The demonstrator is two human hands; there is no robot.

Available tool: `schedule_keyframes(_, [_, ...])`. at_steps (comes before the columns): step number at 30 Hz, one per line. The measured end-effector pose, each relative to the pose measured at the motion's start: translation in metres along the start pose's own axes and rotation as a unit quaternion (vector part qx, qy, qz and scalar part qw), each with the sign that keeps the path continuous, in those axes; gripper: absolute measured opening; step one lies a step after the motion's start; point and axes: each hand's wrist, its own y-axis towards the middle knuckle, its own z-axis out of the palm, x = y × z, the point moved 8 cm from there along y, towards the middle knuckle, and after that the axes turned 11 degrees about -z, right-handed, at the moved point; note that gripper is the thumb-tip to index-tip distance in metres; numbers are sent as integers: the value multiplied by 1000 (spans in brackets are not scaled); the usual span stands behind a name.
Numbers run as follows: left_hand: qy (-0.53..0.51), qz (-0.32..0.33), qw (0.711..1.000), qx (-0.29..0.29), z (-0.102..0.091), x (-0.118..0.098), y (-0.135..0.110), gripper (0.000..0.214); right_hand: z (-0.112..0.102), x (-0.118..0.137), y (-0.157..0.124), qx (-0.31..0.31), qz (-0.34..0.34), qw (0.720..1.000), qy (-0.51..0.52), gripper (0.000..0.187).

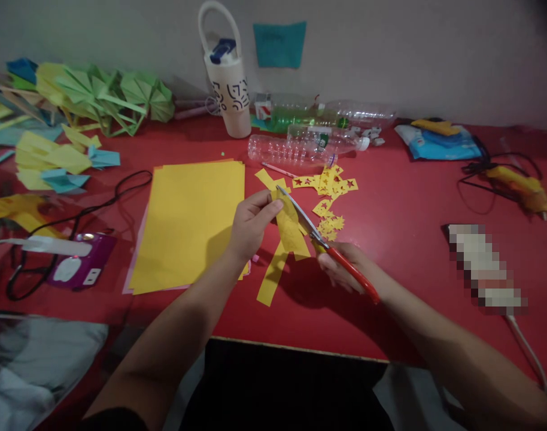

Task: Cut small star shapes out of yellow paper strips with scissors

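My left hand (252,222) pinches the upper end of a yellow paper strip (292,230) between thumb and fingers. My right hand (345,263) grips red-handled scissors (352,270), whose blades reach up and left along the strip near my left thumb. Another yellow strip (272,281) lies below on the table. Just beyond the scissors are a heap of yellow paper pieces with star-shaped holes (330,182) and a small pile of cut-out yellow stars (331,226). A stack of yellow paper sheets (193,221) rests left of my left hand.
Plastic bottles (295,149) and a white tumbler (231,96) stand or lie along the wall on the red table (408,197). Yellow glue guns (518,185) sit at both sides. A blurred-out phone-like object (484,266) is right; folded paper shapes (98,96) fill the left back.
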Motion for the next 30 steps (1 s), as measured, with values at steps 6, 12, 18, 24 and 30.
schedule_keyframes(6, [18,-2,1000,-7,-5,0,0,23,-2,-1,2,5,-9,1000,0,53])
schedule_keyframes(12, [25,-4,1000,-6,-7,-2,0,28,-4,0,1,8,-2,1000,-12,55])
schedule_keyframes(18, [21,-7,1000,-4,-9,-5,3,26,-8,-3,2,0,11,1000,-14,53])
schedule_keyframes(24, [9,-34,999,-3,-13,-6,7,15,-11,-6,1,-6,31,999,-25,52])
schedule_keyframes(30, [30,-59,998,4,-13,-6,7,16,-12,-6,2,-6,18,1000,-21,50])
